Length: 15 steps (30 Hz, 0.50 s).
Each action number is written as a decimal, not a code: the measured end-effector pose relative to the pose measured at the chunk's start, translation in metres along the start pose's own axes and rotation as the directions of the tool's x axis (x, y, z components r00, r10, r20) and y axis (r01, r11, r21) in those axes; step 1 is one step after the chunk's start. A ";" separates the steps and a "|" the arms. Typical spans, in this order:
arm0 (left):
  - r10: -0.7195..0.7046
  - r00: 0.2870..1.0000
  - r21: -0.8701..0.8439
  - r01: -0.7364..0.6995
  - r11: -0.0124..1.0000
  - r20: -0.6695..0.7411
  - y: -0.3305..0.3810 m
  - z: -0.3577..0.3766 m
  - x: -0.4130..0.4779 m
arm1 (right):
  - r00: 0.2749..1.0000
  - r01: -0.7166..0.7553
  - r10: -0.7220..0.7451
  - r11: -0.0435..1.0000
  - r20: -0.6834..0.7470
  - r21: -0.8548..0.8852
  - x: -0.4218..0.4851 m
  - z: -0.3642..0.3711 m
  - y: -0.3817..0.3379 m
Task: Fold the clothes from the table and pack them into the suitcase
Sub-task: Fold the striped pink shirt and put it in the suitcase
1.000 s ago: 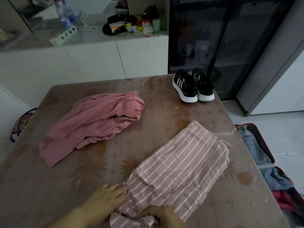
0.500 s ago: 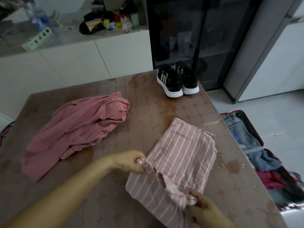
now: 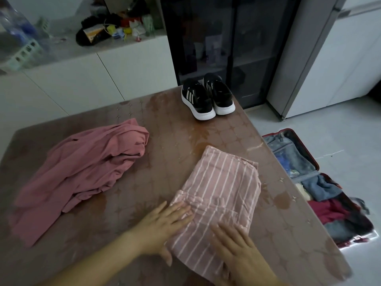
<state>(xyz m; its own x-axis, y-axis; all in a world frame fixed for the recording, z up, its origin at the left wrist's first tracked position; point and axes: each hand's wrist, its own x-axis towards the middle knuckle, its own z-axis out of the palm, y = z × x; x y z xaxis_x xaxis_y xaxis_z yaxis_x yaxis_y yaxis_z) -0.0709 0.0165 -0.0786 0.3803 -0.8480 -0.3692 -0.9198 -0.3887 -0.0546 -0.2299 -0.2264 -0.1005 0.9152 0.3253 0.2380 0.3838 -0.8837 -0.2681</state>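
A brown tabletop (image 3: pixel 165 145) with a glossy, star-patterned surface fills the foreground of a dimly lit room. Behind it runs a row of white low cabinets (image 3: pixel 82 83) whose grey counter (image 3: pixel 68 52) carries a jumble of small items, with plastic bottles (image 3: pixel 16 27) and a pale green rack (image 3: pixel 24 56) at its left end. To the right of these stands a tall dark cabinet (image 3: pixel 226 38) with glass doors, then a tall grey and white unit (image 3: pixel 329 58), and pale floor tiles (image 3: pixel 340 129) spread out beyond the tabletop's right edge.
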 end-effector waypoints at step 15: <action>-0.022 0.982 -0.024 0.018 1.000 -0.186 0.016 0.026 -0.004 | 0.985 0.157 -0.124 0.938 0.123 -0.309 -0.016 0.046 0.026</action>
<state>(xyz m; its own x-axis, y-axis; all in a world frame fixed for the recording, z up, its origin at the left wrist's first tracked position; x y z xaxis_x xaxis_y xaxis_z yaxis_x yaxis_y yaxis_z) -0.0893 0.0234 -0.1025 0.4122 -0.8912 -0.1893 -0.9101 -0.4127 -0.0385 -0.2286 -0.2390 -0.1540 0.8684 0.4716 0.1532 0.4658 -0.8818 0.0741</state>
